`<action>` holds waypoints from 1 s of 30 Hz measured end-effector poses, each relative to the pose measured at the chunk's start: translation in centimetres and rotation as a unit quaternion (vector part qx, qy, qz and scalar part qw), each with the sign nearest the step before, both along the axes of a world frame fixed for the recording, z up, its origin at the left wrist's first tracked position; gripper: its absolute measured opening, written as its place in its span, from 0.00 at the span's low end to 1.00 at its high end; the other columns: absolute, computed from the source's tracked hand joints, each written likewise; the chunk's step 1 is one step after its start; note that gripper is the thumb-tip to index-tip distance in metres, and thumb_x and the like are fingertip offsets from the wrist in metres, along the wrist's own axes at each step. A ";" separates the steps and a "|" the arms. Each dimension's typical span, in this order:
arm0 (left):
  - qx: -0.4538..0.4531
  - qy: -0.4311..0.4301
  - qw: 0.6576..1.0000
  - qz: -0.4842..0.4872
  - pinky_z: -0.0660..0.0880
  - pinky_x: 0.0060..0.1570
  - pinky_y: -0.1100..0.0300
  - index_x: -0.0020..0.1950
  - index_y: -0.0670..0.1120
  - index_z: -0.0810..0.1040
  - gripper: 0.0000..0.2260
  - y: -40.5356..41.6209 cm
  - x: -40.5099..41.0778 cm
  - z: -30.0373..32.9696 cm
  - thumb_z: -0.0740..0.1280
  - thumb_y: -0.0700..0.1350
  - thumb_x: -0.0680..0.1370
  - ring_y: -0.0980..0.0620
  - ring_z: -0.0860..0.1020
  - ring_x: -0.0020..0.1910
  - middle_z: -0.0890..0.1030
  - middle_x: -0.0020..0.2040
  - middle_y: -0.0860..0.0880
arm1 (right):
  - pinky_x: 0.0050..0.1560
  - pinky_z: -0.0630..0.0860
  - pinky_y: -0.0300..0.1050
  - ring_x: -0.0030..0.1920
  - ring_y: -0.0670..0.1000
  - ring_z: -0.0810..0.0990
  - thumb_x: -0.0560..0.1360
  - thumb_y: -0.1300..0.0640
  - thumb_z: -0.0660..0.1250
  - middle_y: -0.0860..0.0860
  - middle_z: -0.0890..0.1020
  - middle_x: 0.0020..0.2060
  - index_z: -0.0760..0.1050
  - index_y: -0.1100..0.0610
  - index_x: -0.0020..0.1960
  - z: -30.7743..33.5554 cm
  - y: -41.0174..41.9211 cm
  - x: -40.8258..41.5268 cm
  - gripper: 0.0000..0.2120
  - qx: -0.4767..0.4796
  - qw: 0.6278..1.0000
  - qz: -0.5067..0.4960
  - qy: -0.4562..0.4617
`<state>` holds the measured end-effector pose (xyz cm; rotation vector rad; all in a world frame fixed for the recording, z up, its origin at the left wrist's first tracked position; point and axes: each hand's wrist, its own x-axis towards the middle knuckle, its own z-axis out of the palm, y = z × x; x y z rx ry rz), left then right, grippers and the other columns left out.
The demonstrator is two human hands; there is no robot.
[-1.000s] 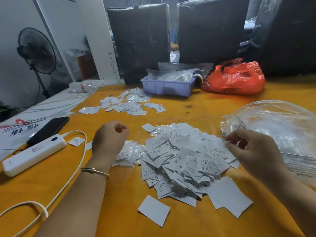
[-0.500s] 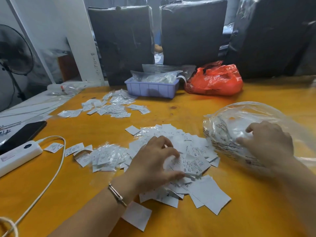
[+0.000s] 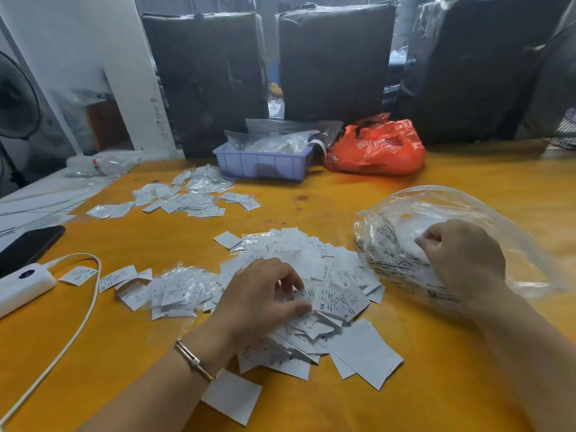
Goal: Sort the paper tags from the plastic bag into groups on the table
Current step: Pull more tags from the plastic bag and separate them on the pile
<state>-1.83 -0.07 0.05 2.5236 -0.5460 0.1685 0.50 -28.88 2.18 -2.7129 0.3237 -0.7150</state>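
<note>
Picking: left hand (image 3: pixel 261 294) pinching paper tags (image 3: pixel 336 294) | right hand (image 3: pixel 461 260) gripping one plastic bag (image 3: pixel 467 213) | three tag groups

Left hand (image 3: pixel 261 294) and right hand (image 3: pixel 464 260), fingers curled

On the pile of paper tags (image 3: pixel 314 294), "XS" prints on a tag (image 3: pixel 322 306) beside the left hand (image 3: pixel 260 299); other tags show "S" and "MADE IN". The plastic bag (image 3: pixel 442 244) carries black print, too small to read.
</note>
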 end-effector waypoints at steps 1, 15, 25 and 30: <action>-0.019 0.011 1.000 0.008 0.71 0.44 0.61 0.43 0.59 0.76 0.09 0.0 0.0 0.0 0.76 0.56 0.71 0.60 0.73 0.45 0.76 0.42 0.59 | 0.40 0.66 0.48 0.45 0.62 0.77 0.75 0.58 0.69 0.59 0.82 0.41 0.84 0.60 0.43 -0.1 0.0 0.0 0.07 0.003 1.000 0.001 -0.029; -0.378 0.089 0.919 0.073 0.74 0.35 0.66 0.45 0.40 0.79 0.03 1.9 0.2 1.6 0.73 0.38 0.75 0.53 0.83 0.36 0.85 0.38 0.47 | 0.37 0.70 0.42 0.34 0.49 0.74 0.64 0.46 0.73 0.49 0.82 0.33 0.85 0.56 0.42 0.1 8.1 -3.9 0.14 0.588 0.761 0.274 0.020; -0.468 0.229 0.853 -0.031 0.78 0.49 0.59 0.54 0.46 0.85 0.12 2.5 0.1 2.0 0.69 0.41 0.72 0.48 0.80 0.45 0.84 0.50 0.41 | 0.20 0.68 0.35 0.29 0.50 0.81 0.72 0.47 0.66 0.58 0.84 0.37 0.82 0.61 0.47 -1.3 9.4 -3.3 0.18 0.709 0.615 0.227 0.261; -0.382 0.251 0.885 -0.090 0.77 0.49 0.59 0.52 0.48 0.86 0.10 2.3 -0.2 2.2 0.73 0.44 0.72 0.49 0.81 0.44 0.85 0.47 0.43 | 0.22 0.74 0.38 0.37 0.54 0.85 0.71 0.36 0.62 0.63 0.84 0.48 0.72 0.62 0.60 -1.2 9.1 -3.3 0.32 0.748 0.548 0.246 0.283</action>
